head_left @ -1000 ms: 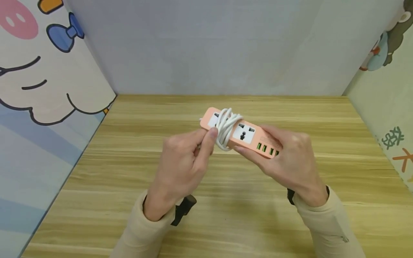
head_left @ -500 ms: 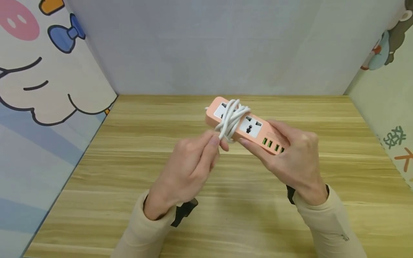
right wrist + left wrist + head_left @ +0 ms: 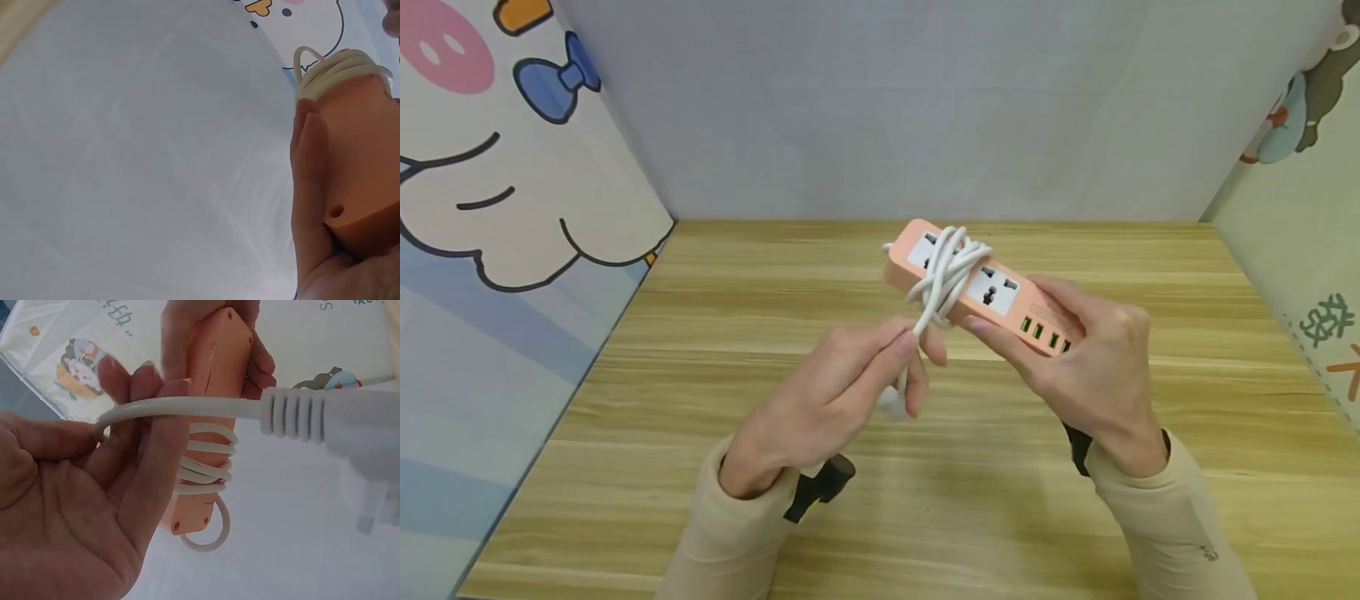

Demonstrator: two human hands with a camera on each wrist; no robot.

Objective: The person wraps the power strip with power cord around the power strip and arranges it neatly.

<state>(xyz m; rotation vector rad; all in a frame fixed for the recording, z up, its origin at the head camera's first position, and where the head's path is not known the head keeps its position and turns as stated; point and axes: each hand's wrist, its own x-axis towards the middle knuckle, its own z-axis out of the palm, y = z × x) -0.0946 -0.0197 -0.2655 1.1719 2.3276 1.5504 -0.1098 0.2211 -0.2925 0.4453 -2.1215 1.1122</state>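
Note:
A peach-coloured power strip (image 3: 1030, 304) with white sockets and green USB ports is held tilted above the table. My right hand (image 3: 1093, 367) grips its USB end, thumb along the near side. Several turns of white cord (image 3: 951, 271) wrap around the strip between the two visible sockets. With thumb and forefinger, my left hand (image 3: 835, 387) pinches the cord's free end just below the wraps. From that pinch the cord runs across the fingers to a white plug (image 3: 362, 434), large in the left wrist view and mostly behind the hand in the head view. The strip's underside (image 3: 215, 375) also shows there.
The wooden table (image 3: 700, 333) lies beneath both hands. A pale grey wall (image 3: 925, 108) rises at its back edge, with cartoon-printed panels at the left (image 3: 535, 183) and right (image 3: 1307, 217). Black camera mounts (image 3: 823, 483) sit on the wrists.
The strip and both hands have moved right, the strip also slightly away. My left hand has drawn the cord's end down and off the wraps; the plug now shows below its fingers.

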